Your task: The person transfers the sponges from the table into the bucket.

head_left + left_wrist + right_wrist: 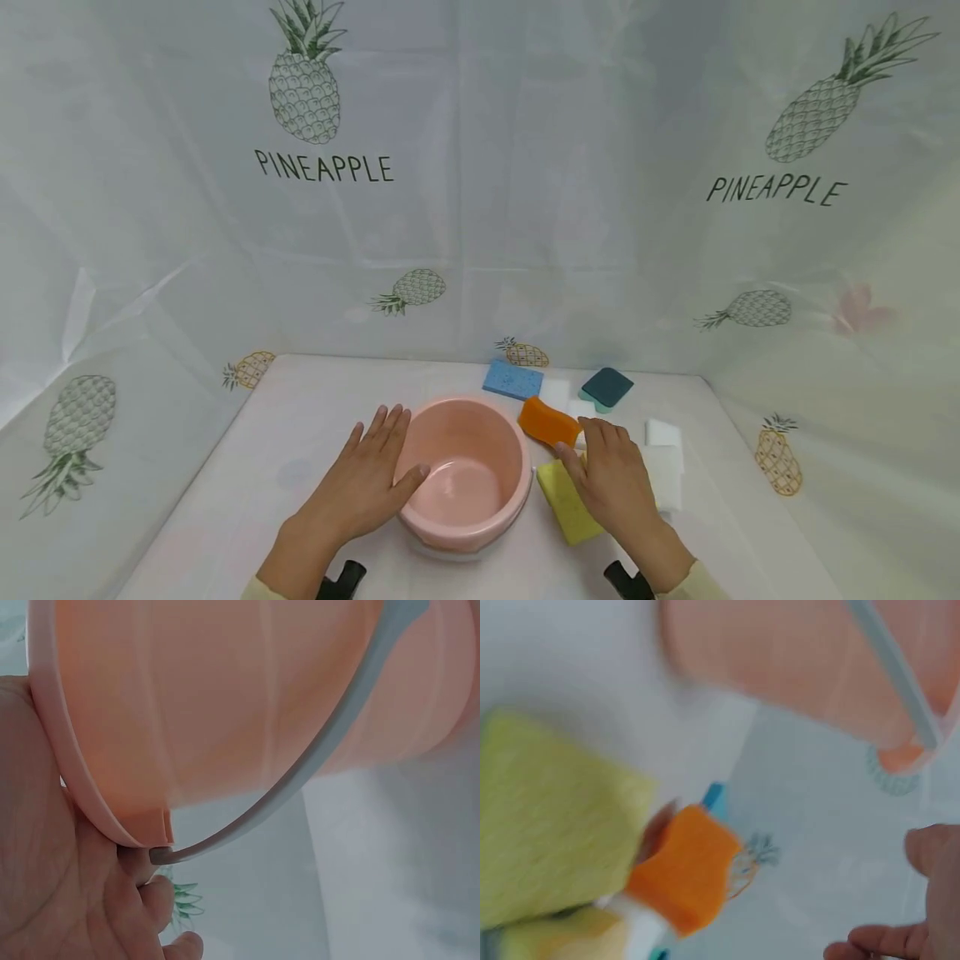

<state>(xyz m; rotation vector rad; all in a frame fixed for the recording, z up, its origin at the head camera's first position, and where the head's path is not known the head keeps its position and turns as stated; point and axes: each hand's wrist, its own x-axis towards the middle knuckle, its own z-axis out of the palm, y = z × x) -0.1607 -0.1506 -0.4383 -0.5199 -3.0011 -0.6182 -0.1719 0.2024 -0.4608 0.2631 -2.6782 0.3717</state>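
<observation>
- The pink bucket [463, 471] stands upright near the front of the table [300, 392], and nothing shows inside it; every sponge lies outside it, so judging by that, none has gone in yet.
- The left hand [365, 483] rests flat against the bucket's left rim, fingers straight and relaxed, thumb at the rim; it grips nothing. The grey bail handle [315, 757] hangs down along the bucket's wall.
- The right hand [615, 479] lies right of the bucket over the yellow sponge [566, 500], fingertips at the orange sponge [550, 422]. Whether it pinches the orange sponge I cannot tell; the right wrist view is blurred.
- Behind the bucket to the right: a blue sponge [512, 379], a dark teal sponge [607, 387] and white foam blocks [663, 467].
- Left of the bucket the table is bare; the pineapple-print sheet [480, 208] walls in the back and both sides.
</observation>
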